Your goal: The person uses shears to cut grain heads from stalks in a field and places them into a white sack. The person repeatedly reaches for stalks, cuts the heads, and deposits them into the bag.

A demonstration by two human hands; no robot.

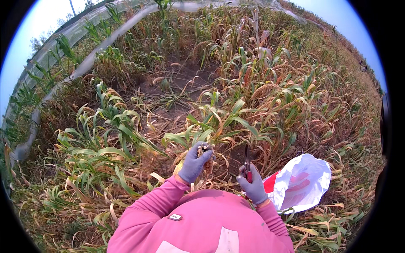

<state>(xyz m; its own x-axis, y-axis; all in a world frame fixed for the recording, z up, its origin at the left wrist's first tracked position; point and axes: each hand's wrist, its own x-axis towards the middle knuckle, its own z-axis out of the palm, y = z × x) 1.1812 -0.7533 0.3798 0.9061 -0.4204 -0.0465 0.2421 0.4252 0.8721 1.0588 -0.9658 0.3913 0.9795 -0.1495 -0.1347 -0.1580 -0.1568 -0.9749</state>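
My left hand (194,162), in a grey glove, is closed around a bunch of tan millet heads (208,163) in front of my body. Cut ends show above the fingers, and the heads hang down beside the palm. A little to the right, my right hand (253,184), gloved in grey too, grips red-handled pruning shears (248,166). Their dark blades point up and away from me; whether the blades are apart I cannot tell. Just right of that hand lies a white and red woven sack (304,181), its mouth gaping toward the right.
Millet plants (270,97) with drooping heads and drying leaves stand ahead and to the right. Greener leaning stalks (122,130) are at the left. Cut stalks lie on bare soil (168,111) in the middle. Pale netting (88,63) runs along the far left edge.
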